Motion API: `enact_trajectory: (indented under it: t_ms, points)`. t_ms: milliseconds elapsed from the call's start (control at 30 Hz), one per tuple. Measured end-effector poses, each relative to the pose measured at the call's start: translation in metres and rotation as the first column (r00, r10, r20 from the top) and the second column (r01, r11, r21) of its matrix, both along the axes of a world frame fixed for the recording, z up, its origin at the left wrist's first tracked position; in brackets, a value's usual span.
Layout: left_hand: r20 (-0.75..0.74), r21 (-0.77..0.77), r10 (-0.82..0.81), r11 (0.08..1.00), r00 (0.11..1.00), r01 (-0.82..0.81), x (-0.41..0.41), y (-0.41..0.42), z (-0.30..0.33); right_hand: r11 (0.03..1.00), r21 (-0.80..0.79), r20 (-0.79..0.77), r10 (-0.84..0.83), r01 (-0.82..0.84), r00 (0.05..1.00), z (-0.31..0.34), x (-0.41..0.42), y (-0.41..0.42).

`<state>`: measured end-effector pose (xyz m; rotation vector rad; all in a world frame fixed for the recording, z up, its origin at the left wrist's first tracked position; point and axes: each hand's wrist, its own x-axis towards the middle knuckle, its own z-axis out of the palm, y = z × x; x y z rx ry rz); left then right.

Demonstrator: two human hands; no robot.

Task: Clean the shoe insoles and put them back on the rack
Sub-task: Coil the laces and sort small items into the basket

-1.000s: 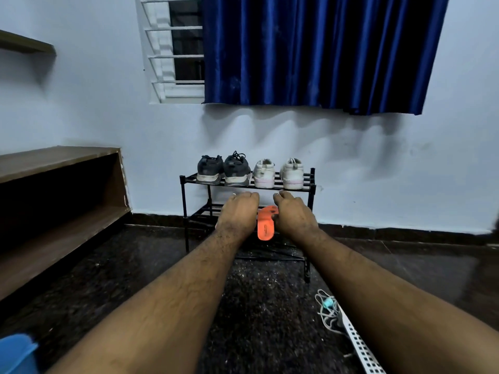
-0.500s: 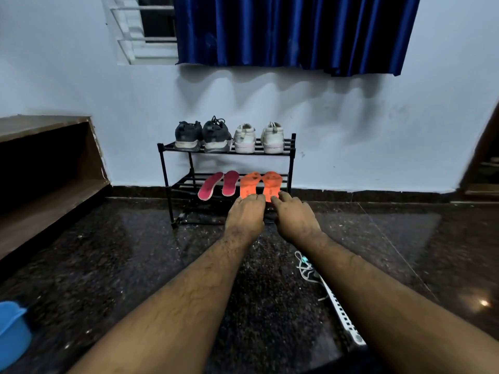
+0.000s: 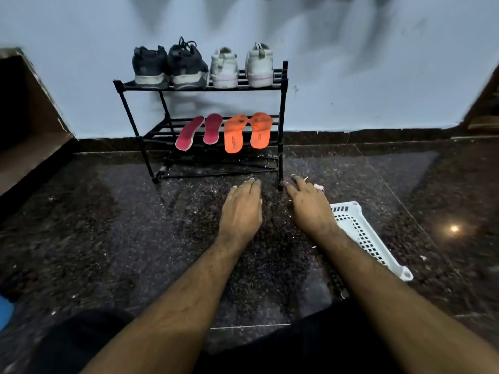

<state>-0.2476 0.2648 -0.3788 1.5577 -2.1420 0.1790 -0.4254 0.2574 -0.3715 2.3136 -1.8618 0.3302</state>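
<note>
**Four insoles on the lower shelf, both hands free**

Start at the left of the black shoe rack (image 3: 280,125). On its lower shelf lies the pink insole pair: the left pink insole (image 3: 189,134) sits slanted with its heel end hanging past the front bar, and the right pink insole (image 3: 212,128) lies straighter just beside it. Next come the left orange insole (image 3: 234,134), also overhanging the front bar, and the right orange insole (image 3: 260,130) near the right post. The top shelf carries a pair of dark sneakers (image 3: 170,67) and a pair of white sneakers (image 3: 241,66).

You should expect each insole to be very light, thin and floppy, likely foam with a fabric face, so it will bend if you lift it by one end. Take it around the middle, thumb on top and fingers underneath, or pinch the overhanging heel end and support the toe. It is not fragile, but a light one slides easily off slatted bars.

Your left hand (image 3: 241,209) hovers low over the dark granite floor (image 3: 108,225) in front of the rack, fingers straight and close together, holding nothing. Your right hand (image 3: 309,209) is likewise empty, fingers relaxed and slightly spread, its fingertips near the rack's front right foot. A white perforated basket (image 3: 361,233) lies on the floor just beside that wrist.
</note>
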Motion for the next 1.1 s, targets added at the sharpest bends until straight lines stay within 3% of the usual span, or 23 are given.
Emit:
enact_trajectory:
  t_ms: [367,533,700,867,1100]
  points:
    - [0.127,0.147,-0.152,0.980,0.980,0.132,-0.004,-0.016,-0.089,0.990,0.132,0.079,-0.063,0.052,0.995,-0.104,-0.012,-0.018]
    - [0.027,0.216,-0.159,0.965,0.987,0.150,-0.016,-0.036,-0.126,0.974,0.218,0.146,-0.101,0.068,0.984,-0.151,-0.007,-0.027]
    - [-0.137,0.259,-0.175,0.944,0.975,0.206,-0.035,-0.054,-0.157,0.910,0.388,0.243,-0.254,0.146,0.936,-0.173,-0.003,-0.049]
    - [-0.301,0.291,-0.102,0.937,0.948,0.194,-0.047,-0.065,-0.182,0.867,0.455,0.204,-0.324,0.204,0.924,-0.190,-0.010,-0.070]
    - [-0.414,0.344,-0.034,0.919,0.909,0.191,-0.057,-0.071,-0.197,0.925,0.364,0.253,-0.209,0.107,0.945,-0.195,-0.015,-0.079]
